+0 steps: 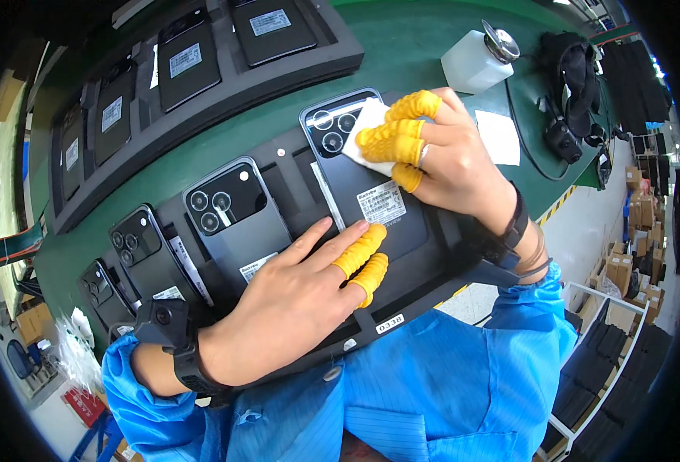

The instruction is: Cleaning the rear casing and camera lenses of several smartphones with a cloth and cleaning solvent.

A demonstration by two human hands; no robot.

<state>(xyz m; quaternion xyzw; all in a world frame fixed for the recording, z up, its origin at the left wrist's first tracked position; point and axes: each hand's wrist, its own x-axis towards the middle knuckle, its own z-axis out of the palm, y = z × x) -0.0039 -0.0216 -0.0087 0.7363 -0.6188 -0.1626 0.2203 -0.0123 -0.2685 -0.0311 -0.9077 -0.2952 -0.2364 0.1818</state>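
Observation:
My right hand (440,158), with yellow finger cots, presses a small white cloth (369,132) against the camera end of a dark grey phone (371,208) lying face down in a black foam tray (463,254). My left hand (294,300), also with yellow cots on two fingers, lies flat on the tray, its fingertips touching that phone's lower edge near a white label. Three more phones (236,212) lie face down in the same tray to the left.
A second black foam tray (201,100) with several dark phones sits farther back on the green table. A white dispenser bottle (479,58), a white sheet (500,137) and a black cable with a small camera (563,138) stand at the right.

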